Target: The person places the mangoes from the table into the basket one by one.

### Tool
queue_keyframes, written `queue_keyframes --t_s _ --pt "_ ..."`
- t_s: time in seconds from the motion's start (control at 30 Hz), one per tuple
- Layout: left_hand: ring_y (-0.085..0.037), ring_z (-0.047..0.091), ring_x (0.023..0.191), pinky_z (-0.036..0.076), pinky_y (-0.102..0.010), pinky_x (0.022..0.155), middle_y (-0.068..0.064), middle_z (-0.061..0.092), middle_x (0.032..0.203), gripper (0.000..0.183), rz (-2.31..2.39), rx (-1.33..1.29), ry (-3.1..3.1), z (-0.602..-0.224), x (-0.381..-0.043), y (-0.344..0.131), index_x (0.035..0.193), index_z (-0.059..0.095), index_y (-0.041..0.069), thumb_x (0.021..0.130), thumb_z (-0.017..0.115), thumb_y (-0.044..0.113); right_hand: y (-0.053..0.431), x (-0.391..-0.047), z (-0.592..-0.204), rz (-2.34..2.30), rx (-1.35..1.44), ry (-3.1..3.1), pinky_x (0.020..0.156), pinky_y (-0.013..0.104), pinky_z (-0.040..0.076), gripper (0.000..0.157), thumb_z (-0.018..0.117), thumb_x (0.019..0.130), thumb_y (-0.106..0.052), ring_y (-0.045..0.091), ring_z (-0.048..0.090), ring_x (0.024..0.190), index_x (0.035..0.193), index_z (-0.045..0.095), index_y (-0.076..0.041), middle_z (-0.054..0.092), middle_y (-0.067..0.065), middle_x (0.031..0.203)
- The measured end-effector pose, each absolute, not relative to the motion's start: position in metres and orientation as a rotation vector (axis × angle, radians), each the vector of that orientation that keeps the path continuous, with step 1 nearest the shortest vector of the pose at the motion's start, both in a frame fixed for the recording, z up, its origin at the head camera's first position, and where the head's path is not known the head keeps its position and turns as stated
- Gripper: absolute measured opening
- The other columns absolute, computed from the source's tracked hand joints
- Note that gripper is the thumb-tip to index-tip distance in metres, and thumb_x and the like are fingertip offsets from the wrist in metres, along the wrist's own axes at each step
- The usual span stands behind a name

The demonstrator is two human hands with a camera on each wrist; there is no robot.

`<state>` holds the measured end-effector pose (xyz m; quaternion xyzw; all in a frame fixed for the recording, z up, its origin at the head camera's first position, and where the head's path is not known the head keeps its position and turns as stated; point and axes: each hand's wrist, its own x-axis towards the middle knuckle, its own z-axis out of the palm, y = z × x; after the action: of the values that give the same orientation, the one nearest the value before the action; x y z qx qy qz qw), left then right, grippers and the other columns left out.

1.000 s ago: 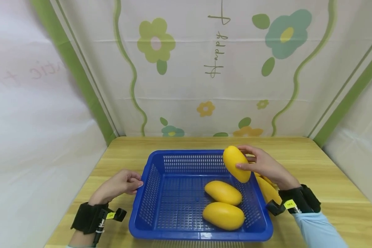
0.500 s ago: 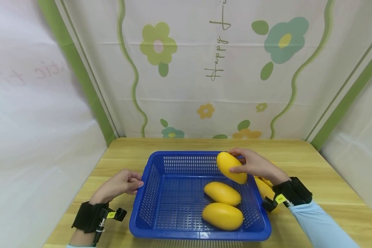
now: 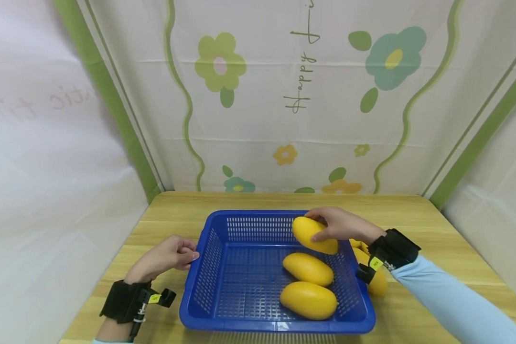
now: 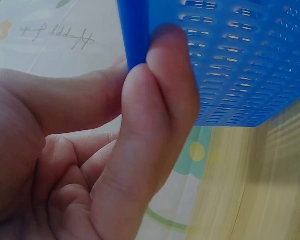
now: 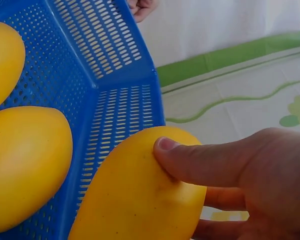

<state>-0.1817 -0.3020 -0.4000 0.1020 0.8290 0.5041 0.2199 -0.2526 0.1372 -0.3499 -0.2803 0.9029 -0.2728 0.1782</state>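
My right hand (image 3: 337, 223) grips a yellow mango (image 3: 313, 235), thumb on the near side, at the far right corner of the blue basket (image 3: 279, 327). In the right wrist view the thumb presses on the held mango (image 5: 140, 190), and the other fingers go behind it. Two more mangoes lie inside the basket on its right side, one mango (image 3: 308, 268) behind the other mango (image 3: 308, 300). At the basket's left side my left hand (image 3: 167, 253) pinches the rim (image 4: 135, 35) between thumb and fingers.
Outside the basket's right wall several yellow mangoes (image 3: 377, 284) lie on the wooden table (image 3: 438, 248), partly hidden by the right wrist and its camera. A white flowered cloth (image 3: 258, 119) hangs behind the table and at both sides.
My right hand has moved left and slightly down with the mango, which has tilted nearer to level and is further over the basket. The left hand keeps its place on the rim.
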Motion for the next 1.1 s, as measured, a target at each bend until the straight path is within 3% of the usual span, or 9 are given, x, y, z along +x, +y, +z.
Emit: queue_keyframes --t_s 0.37,0.63,0.93,1.1 --pt "-0.016 0.069 0.087 0.061 -0.038 0.082 -0.003 0.067 0.08 0.028 1.401 0.31 2.295 -0.4 -0.181 -0.302 0.118 0.061 -0.012 0.1 0.057 0.009 0.121 -0.258 -0.35 -0.688 -0.822 2.546 0.097 0.047 0.053 0.053 0.077 0.088 -0.016 0.034 0.06 0.116 0.135 0.057 -0.001 0.064 0.017 0.125" --pt "-0.016 0.069 0.085 0.061 -0.04 0.081 -0.006 0.071 0.085 0.025 1.396 0.332 2.306 -0.4 -0.18 -0.303 0.113 0.063 -0.01 0.1 0.058 0.011 0.112 -0.259 -0.355 -0.588 -0.8 2.55 0.098 0.048 0.052 0.055 0.078 0.086 -0.016 0.039 0.058 0.121 0.135 0.058 0.001 0.063 0.02 0.129" --pt "-0.016 0.069 0.085 0.061 -0.041 0.082 -0.004 0.07 0.081 0.025 1.388 0.335 2.306 -0.398 -0.179 -0.303 0.114 0.063 -0.01 0.1 0.058 0.01 0.105 -0.261 -0.361 -0.455 -0.809 2.552 0.097 0.046 0.053 0.053 0.077 0.087 -0.016 0.038 0.059 0.12 0.134 0.058 0.001 0.063 0.02 0.128" --pt "-0.016 0.068 0.086 0.061 -0.042 0.083 0.0 0.059 0.072 0.029 1.389 0.328 2.304 -0.397 -0.179 -0.303 0.118 0.061 -0.011 0.101 0.057 0.011 0.102 -0.264 -0.367 -0.38 -0.803 2.535 0.098 0.046 0.053 0.054 0.077 0.087 -0.016 0.037 0.059 0.12 0.135 0.057 0.001 0.063 0.02 0.128"
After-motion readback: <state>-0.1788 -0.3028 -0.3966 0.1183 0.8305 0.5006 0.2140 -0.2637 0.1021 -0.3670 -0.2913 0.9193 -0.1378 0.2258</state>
